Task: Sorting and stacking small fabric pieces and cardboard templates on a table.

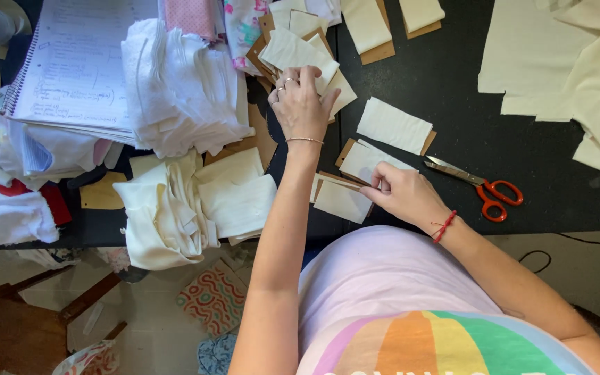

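Observation:
My left hand (pixel 301 104) reaches forward onto a pile of white fabric rectangles and brown card pieces (pixel 293 50), its fingers pressed on the top white piece. My right hand (pixel 403 192) rests near the table's front edge, pinching the corner of a white fabric rectangle (pixel 367 158) that lies on a brown card backing. Another white piece on card (pixel 342 201) lies just left of that hand. A further white rectangle (pixel 394 126) sits between the two hands.
Orange-handled scissors (pixel 479 184) lie shut right of my right hand. Cream cloth (pixel 564 62) covers the far right. A heap of white fabric (pixel 182 90), a spiral notebook (pixel 78 62) and folded cream pieces (pixel 196 201) crowd the left of the black table (pixel 467 97).

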